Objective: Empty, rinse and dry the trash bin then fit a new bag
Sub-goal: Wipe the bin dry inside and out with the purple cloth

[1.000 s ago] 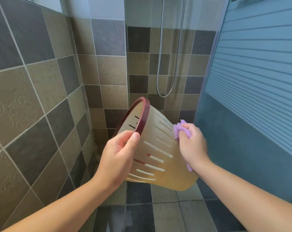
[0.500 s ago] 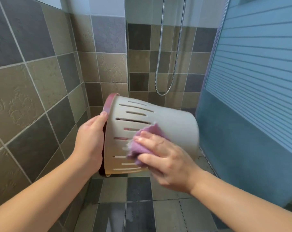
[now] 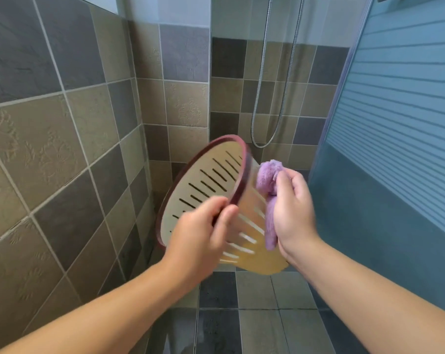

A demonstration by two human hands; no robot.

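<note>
I hold the trash bin (image 3: 216, 190) in mid-air at the centre of my view, tipped so its open mouth faces up toward eleven o'clock and its base points down toward five o'clock. It is cream plastic with slotted walls and a dark red rim (image 3: 243, 175). My left hand (image 3: 201, 236) grips that rim at its six o'clock edge, thumb over the outside, fingers curled inside; the hand is slightly blurred. At three o'clock of the bin, my right hand (image 3: 293, 215) clutches a purple cloth (image 3: 268, 198), bunched in the fingers and pressed against the bin's outer wall. Both forearms reach in from the bottom corners.

Beyond the bin, a tiled wall (image 3: 63, 149) in brown and grey runs along nine o'clock, close beside the rim. A metal shower hose (image 3: 272, 123) hangs in a loop at twelve o'clock, well behind. A blue striped glass panel (image 3: 395, 123) fills the three o'clock side. Below lies the tiled floor (image 3: 254, 315).
</note>
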